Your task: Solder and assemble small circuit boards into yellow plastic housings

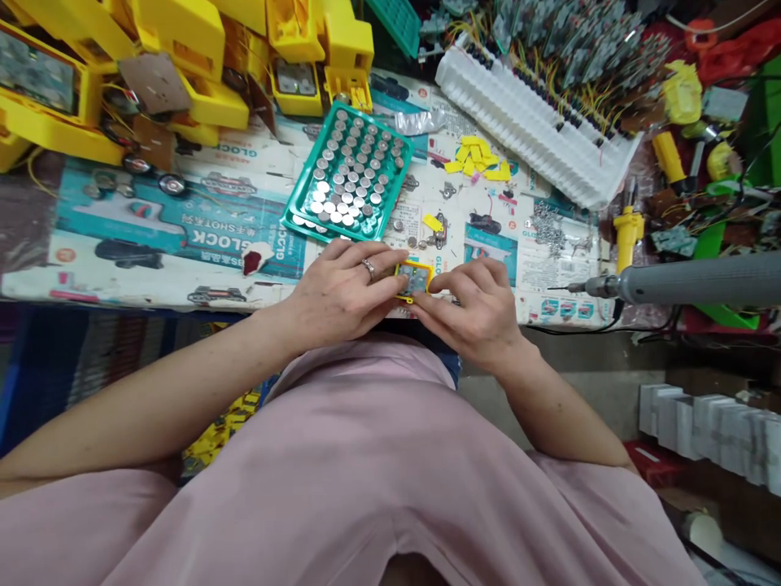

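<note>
A small yellow plastic case (415,278) with a grey inside lies between my two hands at the table's near edge. My left hand (351,289), with a ring on one finger, is closed on the case's left side. From the right, my right hand (473,305) grips its other side with curled fingers. Just beyond my left hand sits a green tray (394,203) holding many silver button cells (347,175). A single yellow piece (433,222) and a few loose button cells (412,242) lie beyond the case.
Large yellow housings (176,41) crowd the back left. A pile of yellow pieces (479,159) and a white foam rack (530,122) with wired parts stand at the back right. Small metal screws (549,228) lie near a grey electric screwdriver (689,281) that juts in from the right.
</note>
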The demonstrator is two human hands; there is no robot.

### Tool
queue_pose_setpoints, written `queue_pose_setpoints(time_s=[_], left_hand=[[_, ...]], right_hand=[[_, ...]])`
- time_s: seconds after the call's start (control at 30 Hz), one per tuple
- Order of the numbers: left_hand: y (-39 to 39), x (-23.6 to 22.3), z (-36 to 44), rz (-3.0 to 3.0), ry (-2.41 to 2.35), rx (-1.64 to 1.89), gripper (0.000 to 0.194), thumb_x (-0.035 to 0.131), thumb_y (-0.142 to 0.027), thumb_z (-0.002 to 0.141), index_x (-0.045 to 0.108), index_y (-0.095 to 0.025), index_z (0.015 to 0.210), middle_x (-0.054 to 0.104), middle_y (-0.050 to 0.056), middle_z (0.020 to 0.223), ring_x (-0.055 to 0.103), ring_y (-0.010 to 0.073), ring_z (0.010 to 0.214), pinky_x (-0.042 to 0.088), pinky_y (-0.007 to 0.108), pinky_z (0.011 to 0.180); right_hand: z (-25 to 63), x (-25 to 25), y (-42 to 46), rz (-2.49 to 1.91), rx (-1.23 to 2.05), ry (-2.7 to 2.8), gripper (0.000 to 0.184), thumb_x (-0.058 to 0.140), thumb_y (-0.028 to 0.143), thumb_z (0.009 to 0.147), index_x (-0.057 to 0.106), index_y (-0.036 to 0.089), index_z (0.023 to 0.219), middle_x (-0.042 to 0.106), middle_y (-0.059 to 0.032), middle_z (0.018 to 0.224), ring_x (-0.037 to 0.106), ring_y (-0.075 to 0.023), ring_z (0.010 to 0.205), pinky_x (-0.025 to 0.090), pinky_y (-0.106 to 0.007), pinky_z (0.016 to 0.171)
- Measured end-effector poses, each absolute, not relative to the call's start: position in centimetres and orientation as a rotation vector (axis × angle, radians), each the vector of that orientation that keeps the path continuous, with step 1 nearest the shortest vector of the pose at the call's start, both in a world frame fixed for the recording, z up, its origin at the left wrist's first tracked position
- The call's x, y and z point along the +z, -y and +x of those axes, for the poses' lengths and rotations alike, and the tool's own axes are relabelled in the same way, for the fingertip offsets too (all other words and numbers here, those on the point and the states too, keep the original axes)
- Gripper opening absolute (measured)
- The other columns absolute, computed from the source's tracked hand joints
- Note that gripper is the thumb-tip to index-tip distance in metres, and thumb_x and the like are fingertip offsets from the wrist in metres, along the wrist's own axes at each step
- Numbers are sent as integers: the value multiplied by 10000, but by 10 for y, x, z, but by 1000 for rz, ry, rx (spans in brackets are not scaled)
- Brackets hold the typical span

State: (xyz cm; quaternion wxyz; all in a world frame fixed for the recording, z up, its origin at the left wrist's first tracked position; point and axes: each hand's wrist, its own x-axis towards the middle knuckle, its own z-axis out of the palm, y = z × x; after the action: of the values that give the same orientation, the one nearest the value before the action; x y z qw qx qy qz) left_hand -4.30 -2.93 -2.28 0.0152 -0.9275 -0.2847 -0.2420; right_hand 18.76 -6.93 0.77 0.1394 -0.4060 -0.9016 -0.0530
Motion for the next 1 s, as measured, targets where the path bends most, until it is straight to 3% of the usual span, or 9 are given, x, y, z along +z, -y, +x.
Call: queue_pose_setpoints(time_s=[0.17,0.4,0.6,0.8,1.0], left_hand=[[33,-24,-40,-2828,922,-853,171,585,-306,911,704,-202,978,750,74,1135,677,250,1003,471,399,805],[43,-27,-39,-2746,976,-956,170,615,-308,889,688,-180,973,736,90,1091,671,250,958,516,391,803],[44,-30,-39,-2750,1029,-936,178,608,-344,912,679,-215,1012,731,71,1128,668,238,1002,507,390,828],[49,-27,-38,-2734,1110,-826,180,594,-378,924,684,-245,1005,735,50,1184,670,237,1047,451,397,853],[48,-27,-34,-2677,1045,-868,152,635,-365,912,648,-223,965,759,43,1131,676,220,967,442,387,826]], right_hand=[[192,1,70,-1194,-132,2540,126,639,379,943,734,343,1019,713,1,969,570,-155,919,363,-358,869],[193,-5,83,-1148,-69,2323,128,682,276,917,727,276,1036,700,-4,883,555,-146,856,401,-318,828],[181,-8,82,-1186,-141,2359,121,656,342,940,742,272,988,672,4,828,535,-143,826,394,-307,810],[177,-2,77,-1173,-149,2385,107,641,285,949,726,256,893,658,10,761,516,-154,798,360,-332,781],[177,-11,78,-1126,94,2262,85,674,302,927,730,248,963,687,12,743,604,-144,724,450,-323,716]])
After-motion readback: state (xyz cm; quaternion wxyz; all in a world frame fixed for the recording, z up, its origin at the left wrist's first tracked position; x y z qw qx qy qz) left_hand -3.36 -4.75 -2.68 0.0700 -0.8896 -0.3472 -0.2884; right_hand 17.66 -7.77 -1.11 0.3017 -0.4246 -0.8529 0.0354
